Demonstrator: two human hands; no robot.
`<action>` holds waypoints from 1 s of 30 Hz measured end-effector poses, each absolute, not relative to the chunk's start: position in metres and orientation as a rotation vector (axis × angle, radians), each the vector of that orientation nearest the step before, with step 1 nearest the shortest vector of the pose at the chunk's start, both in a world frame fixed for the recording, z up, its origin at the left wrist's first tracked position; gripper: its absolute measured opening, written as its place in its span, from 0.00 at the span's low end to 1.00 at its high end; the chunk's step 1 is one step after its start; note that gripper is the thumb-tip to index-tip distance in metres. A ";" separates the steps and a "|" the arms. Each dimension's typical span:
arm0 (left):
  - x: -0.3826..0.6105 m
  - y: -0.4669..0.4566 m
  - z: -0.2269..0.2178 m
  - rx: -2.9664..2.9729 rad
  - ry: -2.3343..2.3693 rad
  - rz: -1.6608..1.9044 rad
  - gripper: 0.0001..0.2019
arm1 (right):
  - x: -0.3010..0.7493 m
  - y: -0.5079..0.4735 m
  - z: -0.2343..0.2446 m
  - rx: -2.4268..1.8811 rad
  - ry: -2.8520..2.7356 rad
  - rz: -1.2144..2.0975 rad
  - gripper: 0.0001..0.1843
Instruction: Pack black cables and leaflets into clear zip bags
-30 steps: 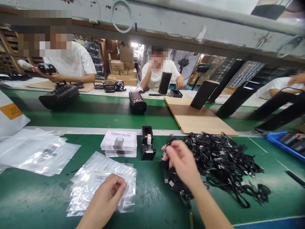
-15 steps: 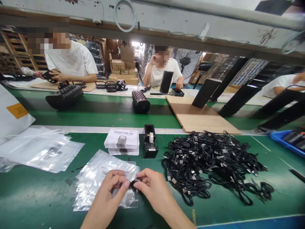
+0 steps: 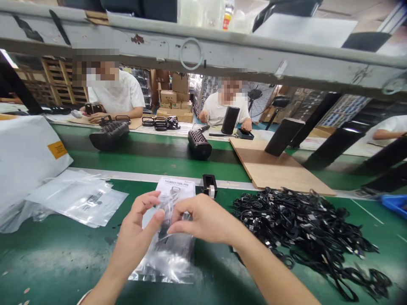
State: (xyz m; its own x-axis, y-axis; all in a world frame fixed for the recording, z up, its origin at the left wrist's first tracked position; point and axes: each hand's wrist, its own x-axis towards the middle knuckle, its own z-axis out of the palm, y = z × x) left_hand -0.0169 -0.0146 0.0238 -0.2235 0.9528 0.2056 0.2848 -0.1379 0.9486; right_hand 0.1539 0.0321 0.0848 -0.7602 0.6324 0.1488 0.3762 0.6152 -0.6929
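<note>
Between my hands is a clear plastic bag with dark print, its upper part lifted and creased. My left hand has its thumb and curled fingers at the bag's left side, holding it. At the right side, my right hand pinches the film with thumb and bent fingers. A dark shape shows through the film between them; its kind cannot be made out. Just behind lies a stack of printed leaflets. A black tape dispenser stands beside the leaflets, partly hidden by my right hand.
A pile of black USB cables spreads on the right. More printed bags lie left, near a large white sack. Beyond are black perforated speaker housings, a wooden board and co-workers. A shelf beam crosses overhead.
My hands have moved from a small black item above the flat bags to a bag's lifted film. The right hand has turned inward. The camera view has shifted up and left.
</note>
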 end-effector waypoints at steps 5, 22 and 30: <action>-0.029 -0.005 0.023 1.304 1.030 1.109 0.49 | 0.155 0.047 0.130 -0.473 -2.622 0.958 0.05; 0.001 -0.023 0.010 1.293 1.389 1.165 0.14 | 0.196 0.007 0.031 -1.184 -1.768 1.274 0.11; 0.003 -0.020 0.005 1.056 1.370 1.349 0.12 | 0.185 0.006 0.010 -1.109 -1.597 1.260 0.16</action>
